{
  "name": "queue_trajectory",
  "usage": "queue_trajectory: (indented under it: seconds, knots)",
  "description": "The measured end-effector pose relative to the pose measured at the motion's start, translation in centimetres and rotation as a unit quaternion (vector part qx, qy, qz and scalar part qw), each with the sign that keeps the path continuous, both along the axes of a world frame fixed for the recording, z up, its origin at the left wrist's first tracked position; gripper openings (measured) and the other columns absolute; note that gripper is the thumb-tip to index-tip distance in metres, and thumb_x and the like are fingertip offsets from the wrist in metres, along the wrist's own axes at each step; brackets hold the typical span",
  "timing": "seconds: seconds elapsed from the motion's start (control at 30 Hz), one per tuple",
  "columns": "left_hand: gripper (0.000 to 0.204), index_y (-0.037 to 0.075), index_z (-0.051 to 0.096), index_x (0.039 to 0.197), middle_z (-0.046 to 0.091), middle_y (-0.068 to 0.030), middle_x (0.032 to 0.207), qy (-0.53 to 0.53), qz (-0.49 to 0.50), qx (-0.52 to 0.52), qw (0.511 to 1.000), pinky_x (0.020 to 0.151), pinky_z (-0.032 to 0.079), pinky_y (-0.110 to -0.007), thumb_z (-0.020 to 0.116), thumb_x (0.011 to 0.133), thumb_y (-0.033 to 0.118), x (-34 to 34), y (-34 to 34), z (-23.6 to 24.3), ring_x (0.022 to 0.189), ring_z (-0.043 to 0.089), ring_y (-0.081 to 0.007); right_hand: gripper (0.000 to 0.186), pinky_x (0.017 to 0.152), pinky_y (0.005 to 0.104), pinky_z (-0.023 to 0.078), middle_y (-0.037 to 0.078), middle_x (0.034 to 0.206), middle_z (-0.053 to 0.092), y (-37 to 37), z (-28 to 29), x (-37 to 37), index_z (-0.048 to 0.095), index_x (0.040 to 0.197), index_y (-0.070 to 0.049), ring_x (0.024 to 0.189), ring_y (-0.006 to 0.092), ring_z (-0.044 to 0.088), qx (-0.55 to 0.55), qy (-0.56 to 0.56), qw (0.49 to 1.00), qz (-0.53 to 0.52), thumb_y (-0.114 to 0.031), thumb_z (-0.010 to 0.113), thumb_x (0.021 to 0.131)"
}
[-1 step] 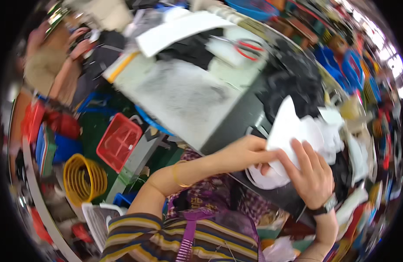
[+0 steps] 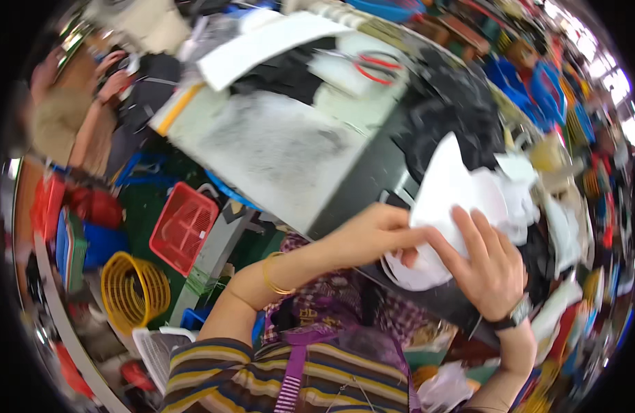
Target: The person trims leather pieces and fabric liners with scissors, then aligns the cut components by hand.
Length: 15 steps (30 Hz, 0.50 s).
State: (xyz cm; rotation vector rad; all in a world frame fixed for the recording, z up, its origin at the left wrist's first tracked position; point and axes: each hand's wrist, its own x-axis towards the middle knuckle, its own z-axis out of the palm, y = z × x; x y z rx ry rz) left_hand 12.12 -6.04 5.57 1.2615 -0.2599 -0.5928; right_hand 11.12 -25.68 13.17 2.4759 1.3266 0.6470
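My left hand (image 2: 372,234) pinches the near edge of a white fabric piece (image 2: 448,186) over the edge of the worktable (image 2: 358,179). My right hand (image 2: 486,265), with a watch on its wrist, lies flat on the same white piece, fingers spread and pointing up-left. The piece rises to a point and overlaps more white cut pieces (image 2: 517,199) to the right. Black fabric (image 2: 455,103) is heaped just behind it. A gold bangle sits on my left wrist.
A red-handled pair of scissors (image 2: 376,69) lies on white pieces at the table's far side. A large white sheet (image 2: 276,38) lies at the back. On the floor to the left stand a red basket (image 2: 183,224) and a yellow basket (image 2: 131,292). Another person (image 2: 62,117) works at the far left.
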Motion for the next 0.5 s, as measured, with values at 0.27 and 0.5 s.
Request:
queue_trajectory:
  seconds: [0.27,0.5]
  knots:
    - [0.019,0.002,0.059,0.080,0.060,-0.0022,0.070,-0.004,0.010,-0.066,0.998,0.057,0.040,-0.020,0.056,0.089,0.019,0.7,0.2,0.3,0.063,0.053,-0.0060,0.048,0.068,0.0296,0.049,0.011,0.105,0.054,-0.7,-0.3,0.7,0.055,0.116,-0.019,0.086,0.0252,0.058,0.033,0.021,0.999,-0.015,-0.016,0.061,0.069]
    - [0.012,0.002,0.059,0.078,0.057,-0.0061,0.071,-0.291,0.208,-0.014,0.934,0.053,0.038,-0.026,0.064,0.082,0.013,-0.7,-2.7,1.0,0.059,0.051,-0.0152,0.021,0.063,0.0253,0.049,0.011,0.077,0.063,0.3,0.1,0.0,0.063,0.094,0.000,0.065,0.0179,0.062,0.446,0.425,0.785,-0.061,-0.008,0.069,0.076]
